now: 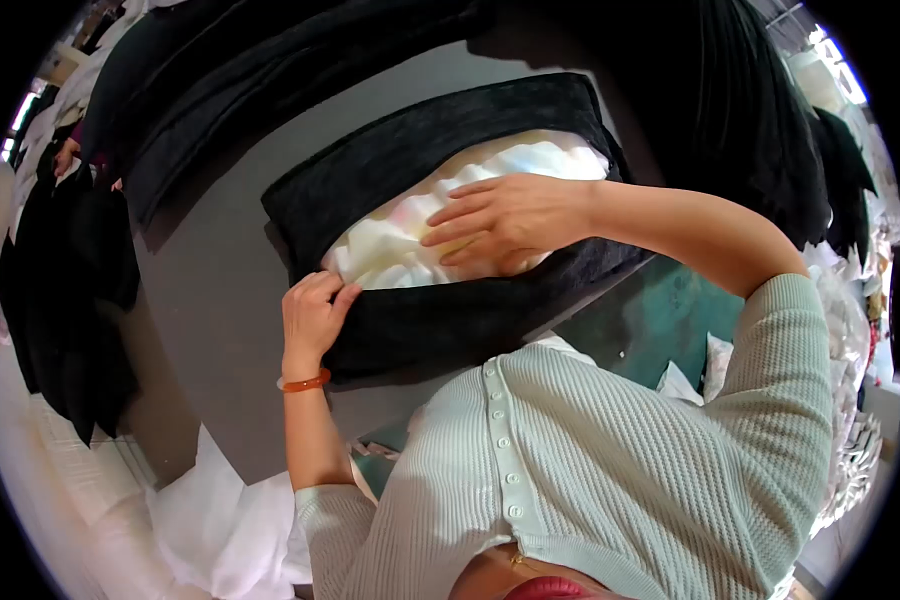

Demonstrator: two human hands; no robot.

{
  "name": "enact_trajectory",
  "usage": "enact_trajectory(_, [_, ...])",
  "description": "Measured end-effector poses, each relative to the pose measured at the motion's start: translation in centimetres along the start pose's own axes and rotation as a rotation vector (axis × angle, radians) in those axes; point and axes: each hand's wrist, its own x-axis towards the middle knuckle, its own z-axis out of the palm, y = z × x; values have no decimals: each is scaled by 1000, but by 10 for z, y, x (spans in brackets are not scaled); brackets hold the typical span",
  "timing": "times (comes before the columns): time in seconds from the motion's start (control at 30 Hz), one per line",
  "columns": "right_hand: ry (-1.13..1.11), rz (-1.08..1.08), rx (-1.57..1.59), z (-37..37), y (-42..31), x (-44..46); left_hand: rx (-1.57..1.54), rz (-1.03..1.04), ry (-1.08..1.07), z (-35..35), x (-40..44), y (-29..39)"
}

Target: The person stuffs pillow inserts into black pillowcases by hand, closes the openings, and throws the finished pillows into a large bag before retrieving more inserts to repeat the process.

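Note:
A black fabric cover (430,325) lies on the grey table, its long opening spread apart. White filling (385,245), soft and wrinkled, shows through that opening. My left hand (315,310) pinches the cover's near edge at the left end of the opening; an orange bracelet (305,381) is round that wrist. Flat on the white filling rests my right hand (515,222), palm down with the fingers apart and pointing left. Part of its lower edge is close to the near black edge.
Black fabric is heaped along the far side of the table (220,225) and hangs at the right (760,130). More black cloth (70,290) hangs at the left, near another person's hand (67,157). White material (225,520) lies below the table's left corner.

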Motion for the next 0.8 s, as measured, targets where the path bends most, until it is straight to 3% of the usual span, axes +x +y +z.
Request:
enact_trajectory(0.1, [-42,30,50,29,-2,-33,98,65,-310,-3,18,82])
enact_trajectory(0.17, [29,-2,9,42,-4,-27,-11,157,-393,21,18,122])
enact_trajectory(0.33, [-35,-26,2,36,2,-28,17,149,-278,58,24,162])
enact_trajectory(0.4, [-26,-81,-106,46,2,-33,-40,284,-87,59,25,165])
enact_trajectory(0.43, [-21,-73,-101,60,3,-28,-43,288,-97,61,29,169])
enact_trajectory(0.5, [117,-119,-279,105,8,-3,-84,585,-8,63,42,176])
enact_trajectory(0.53, [121,-108,-286,122,16,4,-12,568,27,71,49,168])
enact_trajectory(0.57, [36,169,-38,140,26,9,-24,514,156,90,55,141])
enact_trajectory(0.63, [-65,440,209,169,36,13,-80,336,162,101,56,110])
enact_trajectory(0.7, [333,133,-343,186,40,13,-97,338,187,92,56,107])
enact_trajectory(0.77, [0,-50,-150,91,24,-1,-192,271,214,86,47,109])
enact_trajectory(0.8, [192,-131,-67,105,38,-4,-172,273,195,84,47,111])
